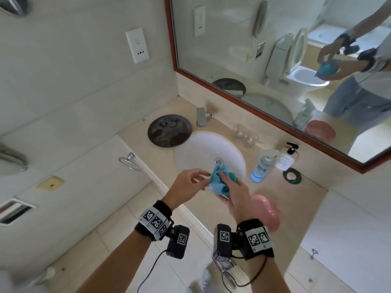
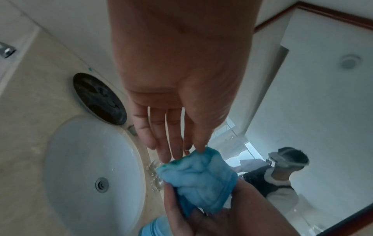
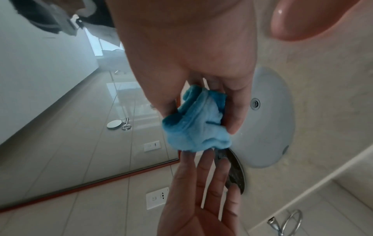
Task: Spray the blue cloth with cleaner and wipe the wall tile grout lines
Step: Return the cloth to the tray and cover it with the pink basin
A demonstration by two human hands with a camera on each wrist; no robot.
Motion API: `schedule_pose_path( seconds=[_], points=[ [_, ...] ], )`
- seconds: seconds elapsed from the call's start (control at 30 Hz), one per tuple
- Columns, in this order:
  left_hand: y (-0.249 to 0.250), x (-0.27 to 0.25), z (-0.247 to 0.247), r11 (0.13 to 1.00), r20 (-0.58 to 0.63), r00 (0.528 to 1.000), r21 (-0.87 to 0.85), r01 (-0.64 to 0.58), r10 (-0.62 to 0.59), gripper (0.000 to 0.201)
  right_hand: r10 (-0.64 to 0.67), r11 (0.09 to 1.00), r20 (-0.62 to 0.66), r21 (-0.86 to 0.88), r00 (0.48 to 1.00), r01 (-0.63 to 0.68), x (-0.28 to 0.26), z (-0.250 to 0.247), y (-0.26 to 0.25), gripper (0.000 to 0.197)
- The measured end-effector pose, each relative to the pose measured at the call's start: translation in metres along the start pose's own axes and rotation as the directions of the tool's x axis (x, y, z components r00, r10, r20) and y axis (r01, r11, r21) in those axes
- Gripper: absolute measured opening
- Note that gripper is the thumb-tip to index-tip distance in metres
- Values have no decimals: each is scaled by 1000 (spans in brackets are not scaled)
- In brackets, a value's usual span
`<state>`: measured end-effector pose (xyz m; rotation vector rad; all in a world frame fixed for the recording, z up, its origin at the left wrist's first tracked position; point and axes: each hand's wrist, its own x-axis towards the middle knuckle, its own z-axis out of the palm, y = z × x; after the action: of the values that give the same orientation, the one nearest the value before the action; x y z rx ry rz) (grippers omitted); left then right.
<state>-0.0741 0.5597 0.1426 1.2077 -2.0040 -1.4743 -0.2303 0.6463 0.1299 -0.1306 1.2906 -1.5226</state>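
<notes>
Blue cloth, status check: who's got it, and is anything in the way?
Right hand grips bunched blue cloth over white sink. Left hand open, fingertips at cloth. Clear spray bottle stands untouched. Nothing blocking.

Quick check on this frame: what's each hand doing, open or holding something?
Left hand: open, fingers straight, tips at the edge of the blue cloth.
Right hand: closed around the bunched blue cloth, above the sink.

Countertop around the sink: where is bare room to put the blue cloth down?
The beige stone countertop is bare between the black ring and the pink plastic dish. It is crowded behind the white round sink: dark round plate, two clear glasses, blue spray bottle, white pump bottle.
</notes>
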Motion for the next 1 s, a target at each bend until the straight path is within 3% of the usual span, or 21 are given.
schedule_pose_path(
  seconds=[0.2,0.43,0.6,0.8,0.9,1.0],
  points=[
    [-15,36,-21,944,43,995,315,-97,88,65,140,987,-32,83,990,-137,50,14,7,38],
    [-47,79,-34,957,80,995,281,-73,52,70,203,978,-71,61,977,-199,89,35,27,42],
    [-74,130,-53,978,137,989,187,-88,62,59,190,982,-82,18,978,-189,132,60,35,47],
    [-114,185,-121,996,82,995,52,-67,63,53,257,966,77,-44,963,-254,179,138,44,50],
    [-134,215,-164,1000,9,1000,7,22,-22,37,272,959,100,-105,957,-262,210,183,48,59],
    [-157,251,-203,975,-49,983,-143,171,-179,17,304,946,155,-165,940,-279,242,223,48,60]
  ],
)
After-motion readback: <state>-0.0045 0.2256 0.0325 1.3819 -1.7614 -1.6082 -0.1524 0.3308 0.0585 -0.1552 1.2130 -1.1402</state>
